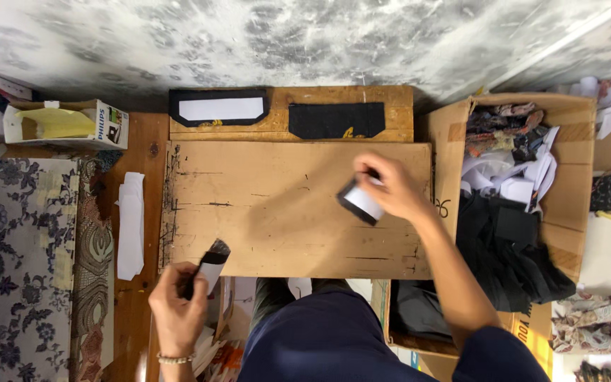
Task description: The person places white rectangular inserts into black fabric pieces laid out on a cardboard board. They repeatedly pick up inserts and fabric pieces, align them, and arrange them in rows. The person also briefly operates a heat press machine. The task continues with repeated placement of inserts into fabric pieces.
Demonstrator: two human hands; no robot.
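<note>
My left hand (177, 301) is at the near left corner of a scuffed wooden board (277, 205) and holds a small black-and-white piece (210, 265) upright. My right hand (390, 187) hovers over the board's right side, gripping another small piece (361, 201), white with a black border. At the board's far edge lie two pocket-shaped pieces: one black with a white insert (219, 107), one plain black (336, 119).
An open cardboard box (574, 184) of black, white and patterned fabric scraps stands on the right. A white paper strip (131, 223) lies left of the board, beside patterned cloth (19, 262). A small open carton (65, 124) sits far left. My knees are below the board.
</note>
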